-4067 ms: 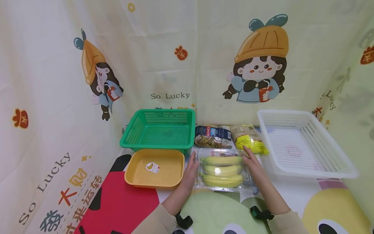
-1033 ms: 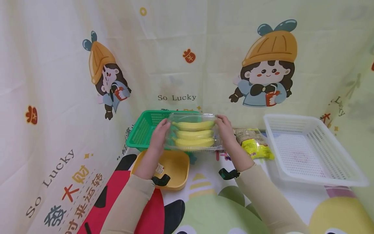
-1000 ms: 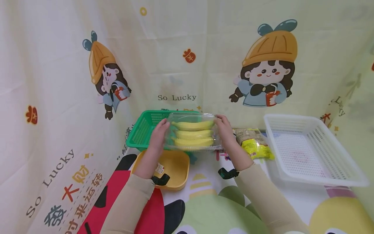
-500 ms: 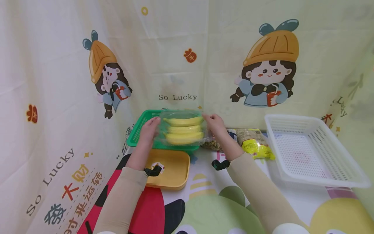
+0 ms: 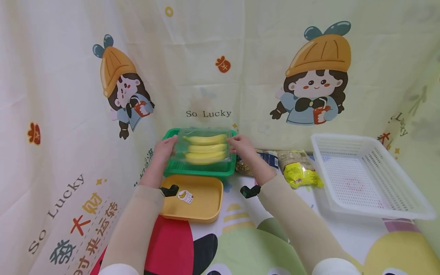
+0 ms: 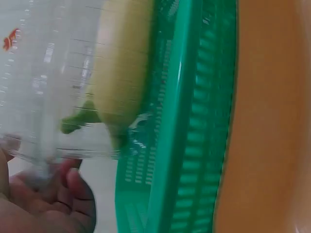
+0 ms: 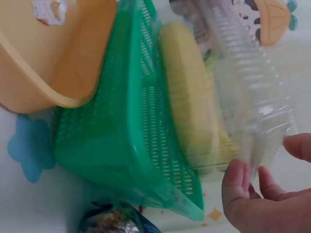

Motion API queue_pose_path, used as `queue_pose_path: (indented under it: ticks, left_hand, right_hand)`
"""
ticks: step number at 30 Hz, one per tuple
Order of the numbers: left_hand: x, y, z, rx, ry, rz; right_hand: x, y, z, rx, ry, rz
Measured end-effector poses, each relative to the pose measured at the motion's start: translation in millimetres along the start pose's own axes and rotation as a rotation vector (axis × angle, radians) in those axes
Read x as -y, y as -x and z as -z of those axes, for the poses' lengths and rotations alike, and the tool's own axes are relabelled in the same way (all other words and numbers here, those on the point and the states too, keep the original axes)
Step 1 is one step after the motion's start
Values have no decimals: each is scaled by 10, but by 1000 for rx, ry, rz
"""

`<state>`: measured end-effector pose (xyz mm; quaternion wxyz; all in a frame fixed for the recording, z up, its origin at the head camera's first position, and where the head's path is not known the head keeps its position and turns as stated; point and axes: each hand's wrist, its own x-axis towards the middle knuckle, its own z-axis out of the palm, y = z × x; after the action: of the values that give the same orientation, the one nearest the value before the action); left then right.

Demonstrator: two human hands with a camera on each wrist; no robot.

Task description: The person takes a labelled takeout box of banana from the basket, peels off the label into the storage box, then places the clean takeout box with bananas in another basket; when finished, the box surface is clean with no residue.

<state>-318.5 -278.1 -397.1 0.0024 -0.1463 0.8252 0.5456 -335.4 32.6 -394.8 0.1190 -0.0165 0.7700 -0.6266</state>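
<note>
Both hands carry a clear plastic clamshell box by its two ends. Inside it lie three yellow bananas, side by side. The box overlaps the opening of the green plastic basket in the head view. At the left end my left hand grips the edge between thumb and fingers. My right hand pinches the opposite end at its rim. In the right wrist view, fingertips and thumb of the right hand meet the box edge, and the box tilts above the basket.
An orange tub with a banana sticker stands in front of the green basket. Right of that basket lie a dark pasta bag and a yellow-labelled bag. A white basket stands at the right. A printed curtain hangs behind.
The banana box was near the table's middle, then both hands raised it and moved it left and away. It is now over the green basket, with both hands still gripping its ends.
</note>
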Motion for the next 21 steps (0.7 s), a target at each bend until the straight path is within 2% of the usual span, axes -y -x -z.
queue_pose_path:
  ticks: [5,9,12,17,21]
  left_hand:
    - [20,-101,43,39,-47,63]
    - [21,-162,23,47,-166,94]
    - [38,-199,4,66,-254,106]
    - [126,-258,-26,92,-261,148]
    - [192,-317,-65,107,-265,176]
  right_hand:
    - [-36,-67,-121,17,8,-73]
    - [-65,-112,-235,45,-69,-131]
    - [-82,-134,-313,64,-99,-141]
    - [-128,-196,-406,120,-116,-135]
    - [-162,-248,-445,145,-123,-162]
